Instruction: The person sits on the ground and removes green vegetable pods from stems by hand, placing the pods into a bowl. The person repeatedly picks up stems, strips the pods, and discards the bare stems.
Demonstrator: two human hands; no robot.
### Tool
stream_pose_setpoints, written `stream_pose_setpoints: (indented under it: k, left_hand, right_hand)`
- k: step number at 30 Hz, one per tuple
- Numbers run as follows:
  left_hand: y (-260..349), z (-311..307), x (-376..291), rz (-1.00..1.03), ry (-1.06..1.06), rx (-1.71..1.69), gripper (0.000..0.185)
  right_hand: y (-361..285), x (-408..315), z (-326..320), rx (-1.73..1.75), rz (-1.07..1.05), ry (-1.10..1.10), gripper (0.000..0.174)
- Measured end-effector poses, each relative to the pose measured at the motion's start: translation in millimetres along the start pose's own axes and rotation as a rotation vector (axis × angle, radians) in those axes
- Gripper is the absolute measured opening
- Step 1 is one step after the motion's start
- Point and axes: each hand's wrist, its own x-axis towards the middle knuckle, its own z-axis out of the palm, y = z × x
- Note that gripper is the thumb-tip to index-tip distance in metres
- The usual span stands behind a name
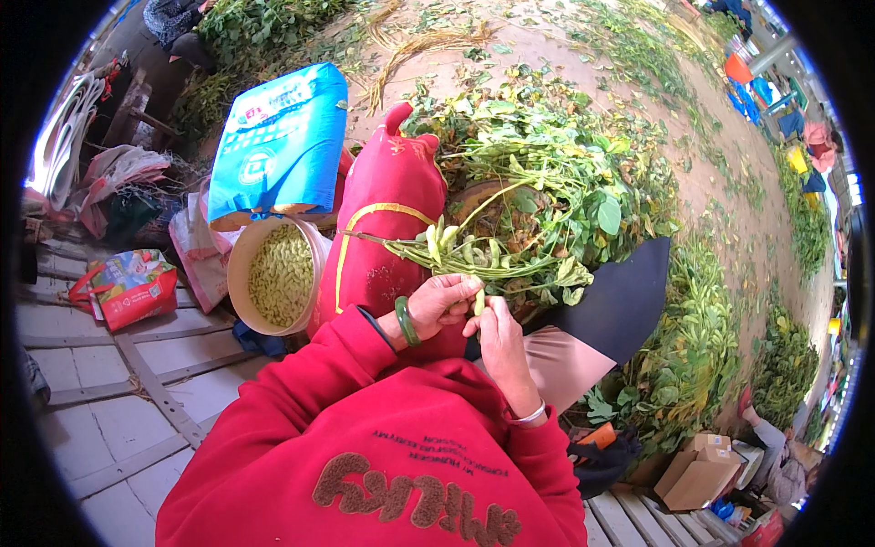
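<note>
A green bean pod (480, 301) is pinched between my two hands. My left hand (437, 304), with a green bangle at the wrist, grips its upper end with thumb and finger. The fingers of my right hand (501, 338) close around its lower end; a silver bangle circles that wrist. Just beyond them a cut bean stalk (410, 249) with several plump pods (443, 239) lies across a red cloth (389, 184) with yellow trim. To the left stands a pale bucket (238, 273) partly filled with shelled green beans (280, 273).
A blue printed bag (273, 143) sits behind the bucket. Leafy bean plants (567, 164) are heaped ahead on the littered floor. A red carrier bag (137, 290) rests at left. Cardboard boxes (701, 472) and a seated person (783, 472) are at lower right, another person (174, 27) at upper left.
</note>
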Motion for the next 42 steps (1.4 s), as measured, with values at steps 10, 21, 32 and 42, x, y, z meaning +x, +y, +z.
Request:
stream_pose_setpoints:
  k: [10,21,32,42]
  left_hand:
    - [-5,5,-3,0.133,0.102,0.206,0.017]
    - [1,5,-10,0.141,-0.019,0.411,0.015]
    - [7,-2,-14,0.021,-0.081,0.109,0.023]
    - [-6,0,-13,0.037,-0.083,-0.027,0.023]
  right_hand:
    - [7,-1,2,0.104,0.072,-0.089,0.015]
    - [14,1,2,0.146,0.125,-0.081,0.014]
    - [7,2,4,-0.183,-0.073,0.078,0.015]
    - [-10,5,16,-0.293,-0.149,0.208,0.008]
